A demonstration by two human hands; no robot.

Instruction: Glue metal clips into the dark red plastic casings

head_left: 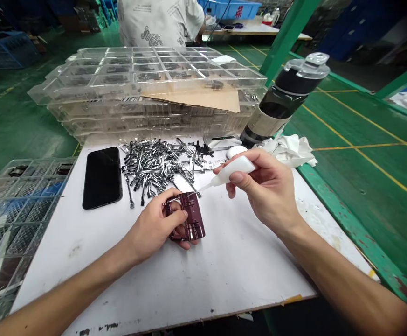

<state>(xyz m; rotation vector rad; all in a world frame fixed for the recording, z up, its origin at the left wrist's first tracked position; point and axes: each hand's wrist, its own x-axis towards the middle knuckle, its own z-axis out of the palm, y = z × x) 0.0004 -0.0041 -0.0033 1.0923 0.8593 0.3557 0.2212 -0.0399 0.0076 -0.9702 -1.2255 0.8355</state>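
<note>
My left hand point(150, 228) grips a glossy burgundy metal frame point(192, 224), probably a phone case part, with my fingers across its cutout. My right hand point(262, 186) pinches a white squeeze bottle point(233, 171), and its thin nozzle tip point(199, 190) points down close above the frame's upper edge. I cannot tell whether the tip touches the frame. Just beyond my left hand lies a heap of small chrome metal parts point(157, 168). A black smartphone point(101, 177) lies face up to the left of the heap, on the white work table point(189, 284).
Stacked clear plastic trays point(143, 93) hold dark parts behind the heap, with a cardboard sheet point(196, 99) on top. A black-and-clear water bottle point(283, 98) lies tilted on the right, near a white cloth point(287, 151). Another clear tray point(21, 224) sits left. A co-worker's back point(157, 18) shows beyond.
</note>
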